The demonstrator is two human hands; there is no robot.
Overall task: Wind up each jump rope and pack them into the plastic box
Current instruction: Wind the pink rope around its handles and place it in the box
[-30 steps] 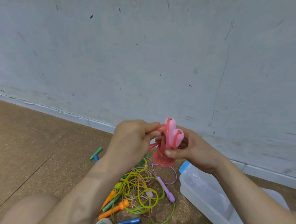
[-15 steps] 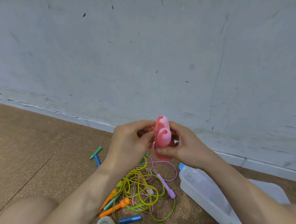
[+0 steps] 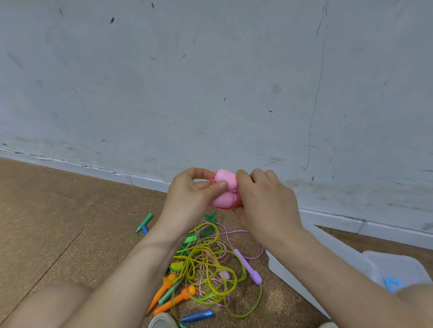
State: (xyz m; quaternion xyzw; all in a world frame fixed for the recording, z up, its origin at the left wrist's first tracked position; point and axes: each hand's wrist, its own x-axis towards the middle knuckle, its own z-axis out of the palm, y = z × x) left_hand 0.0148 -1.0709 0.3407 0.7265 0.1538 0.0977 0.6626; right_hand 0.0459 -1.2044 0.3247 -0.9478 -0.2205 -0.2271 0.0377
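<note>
Head view, person seated on the floor. A wound pink jump rope (image 3: 224,189) with two rounded pink plastic handles was held in the air between both hands, low in front of the scuffed grey wall (image 3: 215,76). The left hand (image 3: 191,200) had its grip closed, with the thumb pressed on the handles and the fingers curled at a loop of red-pink cord. The right hand (image 3: 263,204) had its grip closed round the other side of the bundle, most of its fingertips hidden behind it. The step in hand appeared to be the last tuck of this rope's winding; packing had not begun. The next move would call for fixing the loose turn so that the coil does not spring open, then carrying the bundle right and down into the translucent plastic box (image 3: 393,266). That box lay on the brown cork-patterned floor (image 3: 44,217), partly hidden by the right forearm. Directly below the hands lay a tangled heap of unwound ropes: a yellow-green cord (image 3: 204,271), a lilac handle (image 3: 249,266), orange handles (image 3: 176,297) and a blue handle (image 3: 197,316). Their interlaced cords would probably need separating before winding.
</note>
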